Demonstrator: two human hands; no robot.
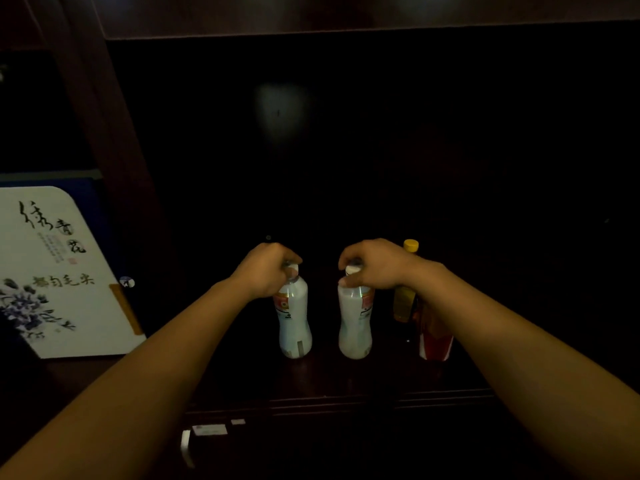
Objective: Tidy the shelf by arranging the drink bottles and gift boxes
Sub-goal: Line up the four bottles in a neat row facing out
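Two arms reach in. L hand [266, 268] pinches the cap of one white bottle [294, 320], R hand [372, 263] pinches the other [355, 323], prob. to line them up w/ the yellow bottle [405, 299] on the shelf [329, 382]. Gift box [59, 271] sits far left.

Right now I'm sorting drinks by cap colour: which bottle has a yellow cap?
The amber bottle farthest right at the back; both milky-white bottles have white caps.

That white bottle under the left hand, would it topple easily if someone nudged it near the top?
Probably yes: the left white bottle is tall and narrow with a small base, and the left hand grips only its cap end. It looks full of milky liquid, so it is likely fairly heavy. Its smooth plastic may be slightly slippery.
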